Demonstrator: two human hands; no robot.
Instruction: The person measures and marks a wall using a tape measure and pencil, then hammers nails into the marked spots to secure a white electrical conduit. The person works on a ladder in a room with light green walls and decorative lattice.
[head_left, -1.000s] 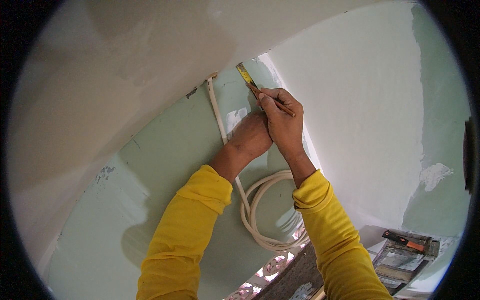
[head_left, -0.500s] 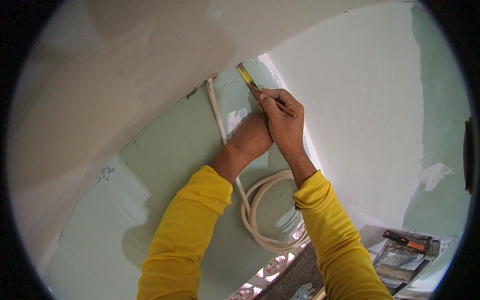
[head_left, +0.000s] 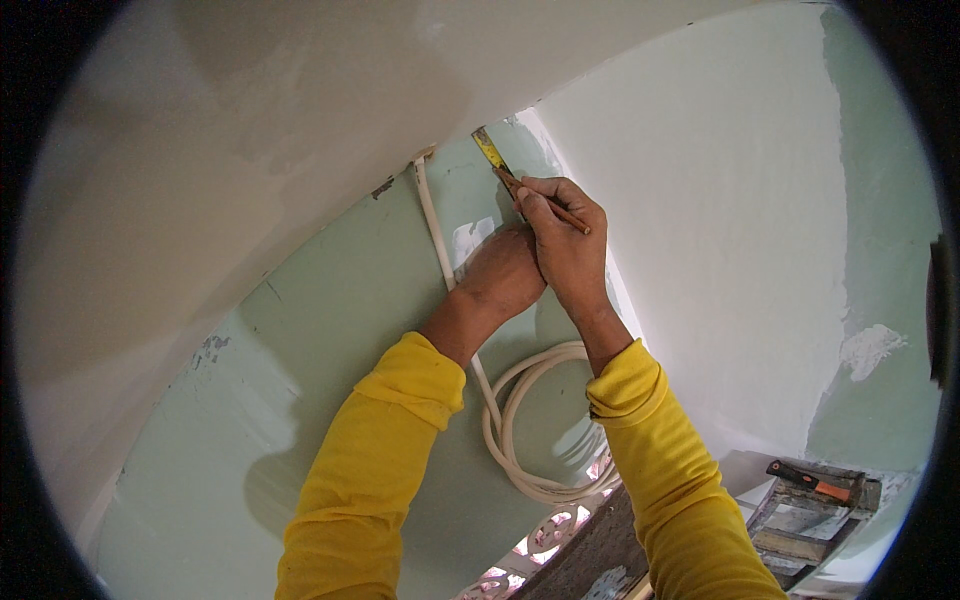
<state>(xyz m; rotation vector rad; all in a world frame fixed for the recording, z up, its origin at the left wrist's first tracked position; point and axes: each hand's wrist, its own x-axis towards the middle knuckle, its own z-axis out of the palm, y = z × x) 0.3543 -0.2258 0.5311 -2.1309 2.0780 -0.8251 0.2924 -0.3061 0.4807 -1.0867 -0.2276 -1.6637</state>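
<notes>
A yellow tape measure blade (head_left: 487, 148) lies along the pale green wall, its upper end at the corner with the ceiling. It runs down toward my left hand (head_left: 506, 268), which is curled closed at its lower end; the fingers and the tape's case are hidden. My right hand (head_left: 570, 225) overlaps the left hand and pinches a brown pencil (head_left: 572, 219). The pencil's upper end is at the blade, against the wall. A cream cable (head_left: 430, 215) comes from a hole near the ceiling and passes behind my left wrist.
The cable ends in a loose coil (head_left: 508, 430) below my hands. A white wall (head_left: 700, 230) meets the green one at the right. Lower right, a worn wooden ladder (head_left: 800, 540) has an orange-and-black handled tool (head_left: 808, 480) on top. Patterned openwork (head_left: 548, 535) and a dark beam (head_left: 590, 550) sit below.
Almost nothing differs. The pencil and my right hand have shifted very slightly; my left hand and the tape stay in place.
</notes>
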